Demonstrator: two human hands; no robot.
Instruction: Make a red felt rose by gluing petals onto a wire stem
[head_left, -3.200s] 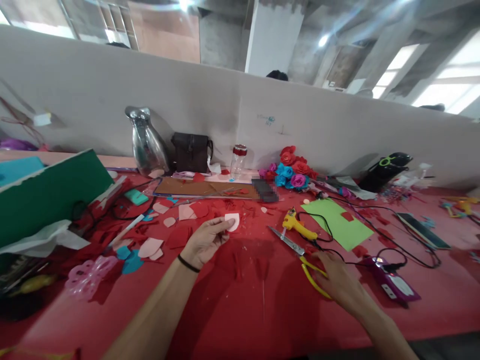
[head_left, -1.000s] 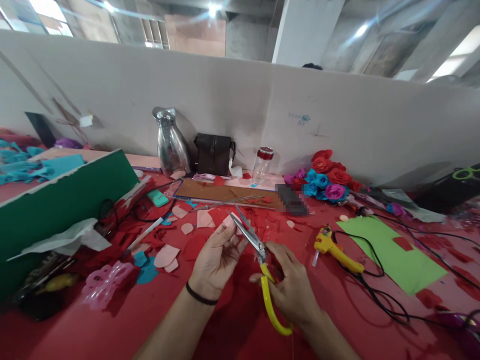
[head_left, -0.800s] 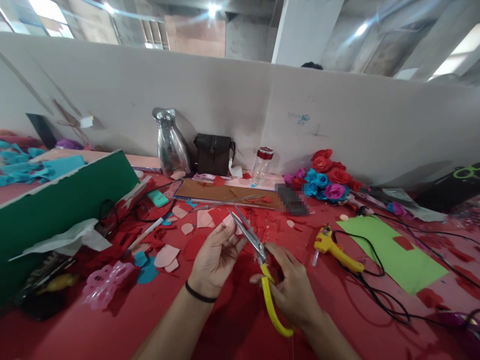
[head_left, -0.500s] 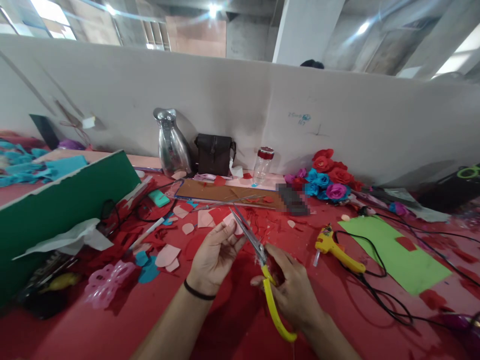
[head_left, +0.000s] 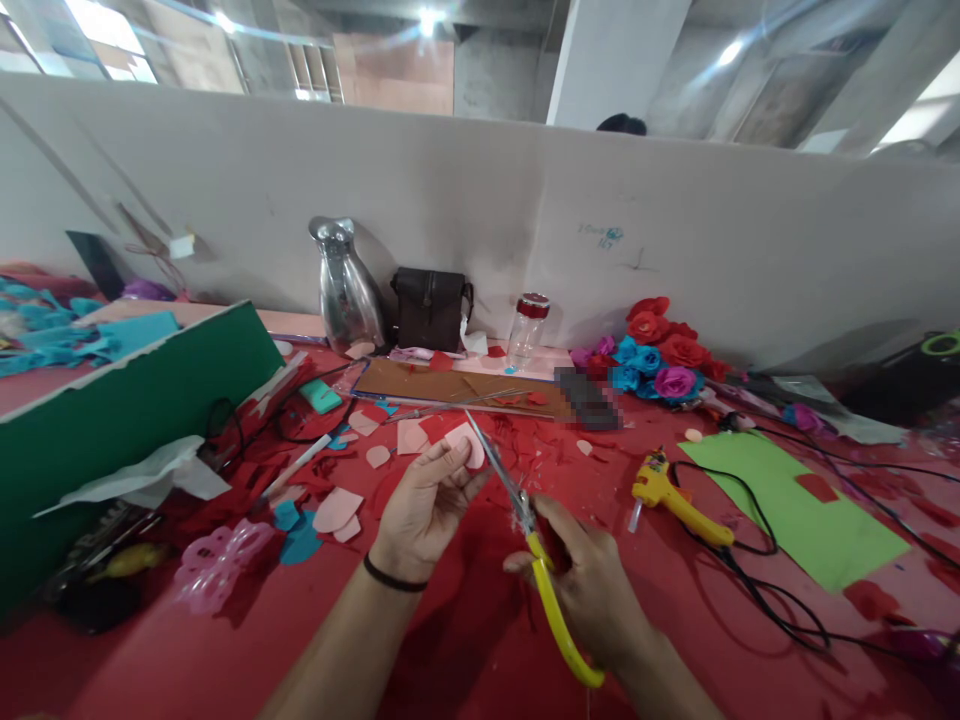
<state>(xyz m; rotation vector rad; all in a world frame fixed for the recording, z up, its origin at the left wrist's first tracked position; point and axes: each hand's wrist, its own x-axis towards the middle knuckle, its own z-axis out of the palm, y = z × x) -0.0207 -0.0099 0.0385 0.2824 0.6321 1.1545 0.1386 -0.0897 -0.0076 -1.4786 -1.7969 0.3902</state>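
Between thumb and fingers, my left hand (head_left: pixel 426 500) pinches a small pale pink piece of paper (head_left: pixel 474 445) with a curved edge. My right hand (head_left: pixel 581 570) is wrapped round the yellow handles of a pair of scissors (head_left: pixel 553 610). The metal blades point up and away, their tips beside the right edge of the paper, and look nearly closed. Whether the blades touch the paper, I cannot tell. Loose pink paper petals (head_left: pixel 337 510) and blue paper pieces (head_left: pixel 301 538) lie to the left of my left hand.
A yellow glue gun (head_left: pixel 679 502) with a black cable lies right, beside a green paper sheet (head_left: pixel 810 520). Paper flowers (head_left: pixel 667 350), a glass jar (head_left: pixel 527 332), a dark bag (head_left: pixel 429 310) and a steel jug (head_left: pixel 346 285) stand along the wall. A green board (head_left: pixel 142 410) rises at left.
The scissor blades have come closer together and swung slightly right of the paper. More of the pink piece shows now, with a rounded edge. Both hands keep their grips.
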